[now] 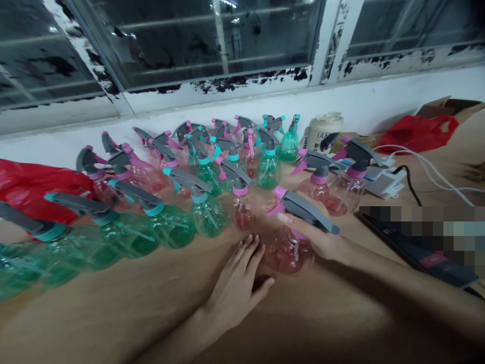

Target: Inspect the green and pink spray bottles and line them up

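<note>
A pink spray bottle (290, 255) with a grey and pink trigger head stands upright on the table. My right hand (318, 232) is closed around its neck and trigger, partly hiding them. To its left, my left hand (238, 283) lies on the tabletop with fingers stretched out, holding nothing. Just beyond the fingers is another pink spray bottle (243, 210), beside a green spray bottle (208, 217). Two more pink bottles, including a clear pink spray bottle (346, 192), stand behind my right hand.
Several green and pink spray bottles crowd the left and back of the table (159, 313). Red plastic bags (41, 189) lie at both sides. A white cup (324, 129), a power strip (382, 182) with cables and a partly blurred dark device (413, 247) are at right.
</note>
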Demonstrator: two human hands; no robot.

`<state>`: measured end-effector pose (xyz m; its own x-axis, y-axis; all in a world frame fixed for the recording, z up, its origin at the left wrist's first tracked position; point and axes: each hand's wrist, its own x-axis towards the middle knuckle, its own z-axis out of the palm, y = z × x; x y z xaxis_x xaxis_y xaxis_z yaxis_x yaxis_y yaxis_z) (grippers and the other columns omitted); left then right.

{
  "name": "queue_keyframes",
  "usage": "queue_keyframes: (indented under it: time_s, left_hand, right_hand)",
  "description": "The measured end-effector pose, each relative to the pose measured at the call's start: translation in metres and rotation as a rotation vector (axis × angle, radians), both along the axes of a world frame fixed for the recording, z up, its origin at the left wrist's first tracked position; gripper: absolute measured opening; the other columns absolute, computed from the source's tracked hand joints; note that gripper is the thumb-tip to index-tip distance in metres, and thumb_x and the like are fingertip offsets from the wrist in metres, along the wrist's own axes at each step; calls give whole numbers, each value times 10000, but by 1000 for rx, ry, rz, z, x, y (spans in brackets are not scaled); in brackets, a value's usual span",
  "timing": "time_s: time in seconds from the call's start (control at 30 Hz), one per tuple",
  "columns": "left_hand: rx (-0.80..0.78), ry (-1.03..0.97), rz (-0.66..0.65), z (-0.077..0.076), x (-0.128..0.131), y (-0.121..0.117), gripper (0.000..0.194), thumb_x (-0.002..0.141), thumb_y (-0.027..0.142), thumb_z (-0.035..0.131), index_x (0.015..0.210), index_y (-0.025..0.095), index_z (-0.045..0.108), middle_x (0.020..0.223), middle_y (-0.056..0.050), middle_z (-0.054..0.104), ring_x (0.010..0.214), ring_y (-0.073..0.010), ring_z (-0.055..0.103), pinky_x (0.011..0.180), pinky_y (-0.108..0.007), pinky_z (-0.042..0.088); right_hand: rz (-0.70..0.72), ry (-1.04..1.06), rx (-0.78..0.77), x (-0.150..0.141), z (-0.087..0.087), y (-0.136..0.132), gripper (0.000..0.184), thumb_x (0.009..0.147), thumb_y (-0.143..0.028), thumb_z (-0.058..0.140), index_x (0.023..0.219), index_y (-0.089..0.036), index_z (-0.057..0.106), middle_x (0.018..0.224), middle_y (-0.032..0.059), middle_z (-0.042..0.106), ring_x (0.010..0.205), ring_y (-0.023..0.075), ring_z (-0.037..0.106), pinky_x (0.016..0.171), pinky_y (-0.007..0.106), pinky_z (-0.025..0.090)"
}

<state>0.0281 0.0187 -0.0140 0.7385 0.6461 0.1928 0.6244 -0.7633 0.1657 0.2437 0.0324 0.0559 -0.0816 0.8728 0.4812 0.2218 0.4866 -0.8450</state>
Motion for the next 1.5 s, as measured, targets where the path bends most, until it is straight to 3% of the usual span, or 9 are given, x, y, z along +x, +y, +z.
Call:
queue_keyframes:
  time_s: [0.1, 0.3, 0.67, 0.77, 0.9, 1.07, 1.33, 1.5]
  left_hand:
    - [-28, 4, 6, 2, 0, -1, 576, 935, 420, 513, 1391, 101, 368, 1480, -166, 361, 1384, -289, 288, 1093, -481, 324]
    - [-62, 1, 15, 6, 0, -3, 556, 935, 434, 508, 1385, 131, 384, 1491, -149, 346, 1389, -287, 275, 1086, -492, 338]
    - [-50, 31, 7, 6, 1, -1, 524, 934, 419, 528, 1366, 142, 427, 1489, -142, 353, 1383, -289, 291, 1089, -498, 328]
    - [-37, 26, 0, 5, 2, 0, 515, 933, 408, 531, 1362, 141, 432, 1487, -138, 359, 1387, -285, 282, 1092, -497, 323]
    - [-24, 16, 0, 4, 1, -1, 514, 927, 406, 542, 1357, 144, 440, 1484, -135, 365, 1384, -285, 291, 1098, -488, 316]
    - [-33, 5, 8, 5, 1, -1, 492, 929, 406, 532, 1344, 154, 450, 1481, -126, 372, 1379, -284, 303, 1092, -494, 323]
    - [-30, 34, 8, 7, 2, -2, 531, 927, 420, 534, 1363, 134, 432, 1481, -146, 366, 1369, -295, 322, 1088, -495, 327]
    - [-21, 12, 11, 5, 1, -2, 518, 937, 414, 519, 1375, 158, 414, 1491, -127, 356, 1377, -289, 306, 1093, -487, 322]
  right_hand:
    - [18, 31, 44, -2, -1, 3, 115, 848, -348, 617, 844, -243, 568, 731, -46, 560, 642, 117, 527, 609, 276, 423]
    - [30, 0, 10, -2, -2, 4, 76, 853, -321, 606, 835, -247, 598, 751, -23, 622, 701, 146, 596, 657, 300, 479]
    - [105, -41, 10, -2, 7, 6, 129, 878, -347, 553, 892, -242, 627, 841, 18, 624, 807, 175, 603, 801, 356, 473]
    - [109, -52, 17, -1, 7, 7, 112, 877, -335, 568, 909, -243, 623, 858, 6, 628, 819, 161, 603, 768, 322, 469]
    - [84, -75, 59, 1, 4, 8, 91, 869, -331, 592, 848, -243, 595, 756, -32, 571, 691, 126, 545, 647, 286, 435]
    - [94, -101, 57, 4, 5, 6, 116, 855, -353, 611, 911, -252, 597, 787, -29, 601, 722, 137, 568, 685, 298, 443]
    - [34, -134, 46, 2, 8, 4, 210, 861, -382, 593, 721, -246, 515, 645, -35, 510, 582, 129, 488, 559, 298, 406]
    - [70, -137, -12, 3, 8, 3, 222, 870, -404, 569, 723, -243, 529, 654, -22, 537, 606, 144, 525, 597, 311, 446]
